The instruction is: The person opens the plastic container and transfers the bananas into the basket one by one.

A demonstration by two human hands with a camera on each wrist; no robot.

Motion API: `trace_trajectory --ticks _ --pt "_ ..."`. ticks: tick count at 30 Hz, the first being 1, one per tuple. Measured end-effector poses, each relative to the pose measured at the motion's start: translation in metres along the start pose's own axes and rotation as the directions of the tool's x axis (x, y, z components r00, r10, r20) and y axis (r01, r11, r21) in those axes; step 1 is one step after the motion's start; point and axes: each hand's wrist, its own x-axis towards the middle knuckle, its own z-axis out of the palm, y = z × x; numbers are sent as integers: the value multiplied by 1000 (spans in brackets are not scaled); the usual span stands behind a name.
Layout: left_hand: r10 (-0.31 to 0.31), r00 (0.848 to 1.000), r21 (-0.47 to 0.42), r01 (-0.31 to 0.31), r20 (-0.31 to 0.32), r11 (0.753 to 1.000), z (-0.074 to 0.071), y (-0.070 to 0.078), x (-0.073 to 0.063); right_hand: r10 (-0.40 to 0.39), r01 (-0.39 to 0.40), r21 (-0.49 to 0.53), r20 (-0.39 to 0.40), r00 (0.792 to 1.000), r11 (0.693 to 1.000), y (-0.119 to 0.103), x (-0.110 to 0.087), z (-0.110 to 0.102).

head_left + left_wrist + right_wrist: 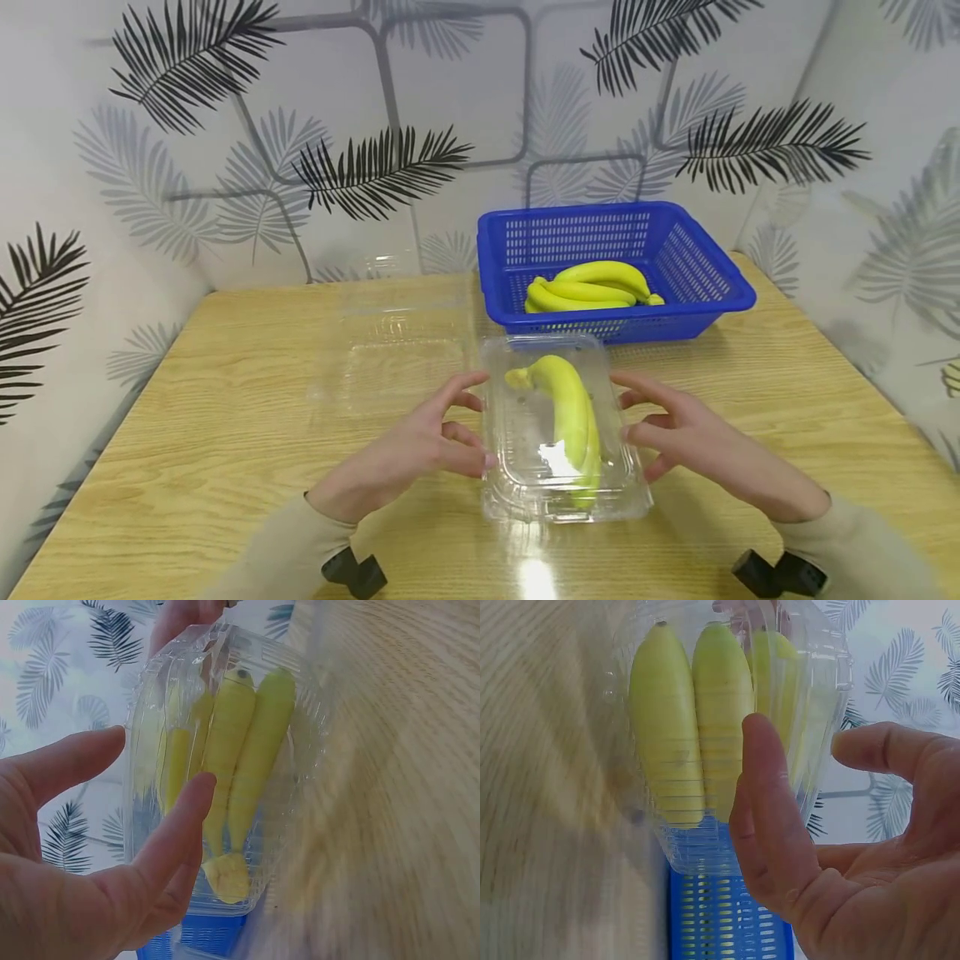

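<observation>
A clear plastic clamshell box (517, 433) stands in front of me, its lid down over a small bunch of yellow bananas (572, 408). My left hand (420, 454) is at the box's left side; its fingers are spread and fairly straight, with fingertips at the plastic wall. On the opposite side, my right hand (693, 437) has its fingers extended along the wall. In the left wrist view, a finger overlaps the side of the box (300, 757) while the thumb is near its upper edge. The right wrist view shows the same arrangement, with bananas (664, 727) behind the plastic.
A blue perforated basket (705, 312) holding more bananas (592, 287) stands behind the box, towards the wall. Left of it, another clear plastic container (405, 358) lies with its lid up. A patterned wall (450, 100) borders the wooden table (225, 417) at the back.
</observation>
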Motion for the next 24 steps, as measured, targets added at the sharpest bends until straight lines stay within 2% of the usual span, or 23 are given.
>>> trace_trajectory --ticks 7,18,21,23,24 --pt "0 1000 1 0 -14 1000 -1 -8 6 -4 4 -15 -1 1000 1000 11 10 0" --pt "12 1000 -94 -13 -14 996 -5 -13 10 -18 16 -57 -44 999 998 12 18 3" --pt "5 1000 -109 -8 -20 994 -5 -11 10 -61 48 -169 -76 995 984 8 15 4" --pt "-9 1000 -94 7 -17 996 -5 -10 9 -140 104 -286 -108 984 953 4 13 7" --pt "-15 1000 -81 14 -13 997 -6 -10 9 -195 142 -348 -123 973 927 2 12 9"
